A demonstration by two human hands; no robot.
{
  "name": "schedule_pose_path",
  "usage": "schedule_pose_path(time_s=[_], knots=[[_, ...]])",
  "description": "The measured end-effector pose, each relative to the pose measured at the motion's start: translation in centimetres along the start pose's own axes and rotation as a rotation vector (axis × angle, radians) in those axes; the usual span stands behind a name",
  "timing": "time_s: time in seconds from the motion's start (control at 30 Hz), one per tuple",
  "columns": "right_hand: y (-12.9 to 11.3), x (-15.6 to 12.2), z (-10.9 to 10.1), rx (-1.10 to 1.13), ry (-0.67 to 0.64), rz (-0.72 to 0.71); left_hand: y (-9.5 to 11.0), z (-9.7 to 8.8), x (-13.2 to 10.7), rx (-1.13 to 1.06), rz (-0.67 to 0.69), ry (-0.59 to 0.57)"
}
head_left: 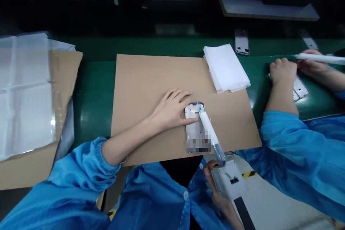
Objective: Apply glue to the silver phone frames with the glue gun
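A silver phone frame [192,129] lies flat on a brown cardboard sheet [145,79], its lower part blurred by a mosaic patch. My left hand [174,109] steadies it from the left: the thumb crosses its face and the index finger is at its upper left corner. Below the sheet's edge, my right hand [219,194] is wrapped round a grey-white dispensing gun [230,181], whose body hides part of the fingers. From the gun a long white tube slants up over the frame. Its blue tip [200,109] is at the frame's upper end; I cannot tell whether it touches.
Folded white cloths or sheets [226,68] lie at the cardboard's upper right. Another phone frame [242,42] rests on the green bench [91,93] behind. On the right, a co-worker's hands [283,70] work over a frame with a white tube. Clear plastic trays [27,97] are stacked at left.
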State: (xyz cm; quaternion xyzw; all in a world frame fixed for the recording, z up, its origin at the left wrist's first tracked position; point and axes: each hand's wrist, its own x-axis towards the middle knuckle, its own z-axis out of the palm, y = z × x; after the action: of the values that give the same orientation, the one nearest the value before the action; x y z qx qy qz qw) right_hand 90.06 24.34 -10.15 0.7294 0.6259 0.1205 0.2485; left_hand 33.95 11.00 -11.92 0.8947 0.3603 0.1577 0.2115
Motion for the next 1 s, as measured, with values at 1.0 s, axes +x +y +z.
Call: schedule_pose_path(time_s=[1.0], knots=[[-3.2,-1.9,-3.6,0.738,0.045,0.262,-0.4,0.0,0.0,0.022,0.027,-0.01]])
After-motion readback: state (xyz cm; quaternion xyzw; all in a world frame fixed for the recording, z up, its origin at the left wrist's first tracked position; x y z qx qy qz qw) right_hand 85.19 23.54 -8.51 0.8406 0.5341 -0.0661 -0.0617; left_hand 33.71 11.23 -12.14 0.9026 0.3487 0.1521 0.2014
